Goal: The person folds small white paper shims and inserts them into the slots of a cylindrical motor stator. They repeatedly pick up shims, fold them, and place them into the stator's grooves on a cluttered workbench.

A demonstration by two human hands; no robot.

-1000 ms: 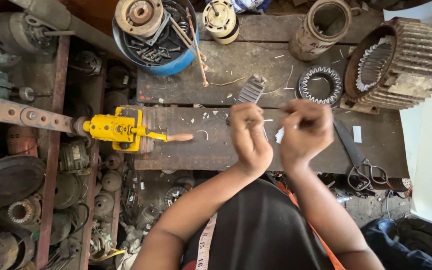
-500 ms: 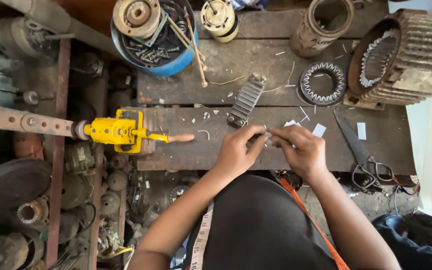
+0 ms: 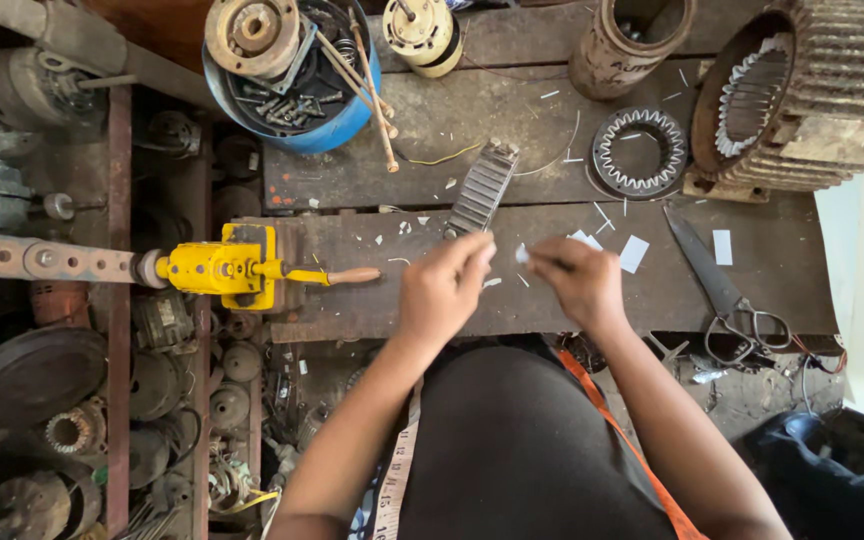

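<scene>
My left hand (image 3: 442,287) and my right hand (image 3: 582,281) hover close together over the wooden workbench (image 3: 552,290). My right hand pinches a small white slip of paper (image 3: 522,254) between thumb and forefinger. My left hand's fingers curl near a ribbed grey laminated metal core (image 3: 482,188) that lies on the bench; whether they touch it I cannot tell. More white paper slips (image 3: 634,253) lie just right of my right hand.
Large scissors (image 3: 722,290) lie at the right. A toothed stator ring (image 3: 640,152), a big finned motor housing (image 3: 802,95), a blue bucket of parts (image 3: 297,80) and a yellow hand-crank winder (image 3: 232,270) surround the bench. Motor parts fill the left.
Both hands have come down from in front of the camera to the bench surface and moved slightly apart, the right still pinching the slip.
</scene>
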